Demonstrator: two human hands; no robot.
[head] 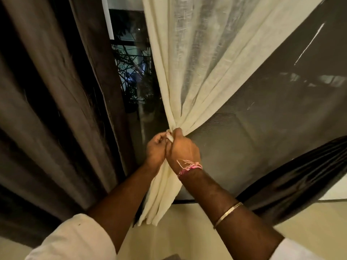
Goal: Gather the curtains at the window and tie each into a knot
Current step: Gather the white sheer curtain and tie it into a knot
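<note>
A cream sheer curtain [197,59] hangs from the top of the window and is bunched into a narrow neck at mid-frame. My right hand [183,147] is closed around that neck, with a pink thread band on its wrist. My left hand [156,149] presses against it from the left and also grips the gathered cloth. Below both hands the curtain's tail [159,199] drops in loose folds to the sill. A heavy brown curtain [56,91] hangs ungathered on the left.
Dark window glass [131,72] shows between the two curtains. A dark mesh screen [272,109] fills the right side. Another dark curtain [300,175] bulges at lower right. A pale wall [187,231] runs below the window frame.
</note>
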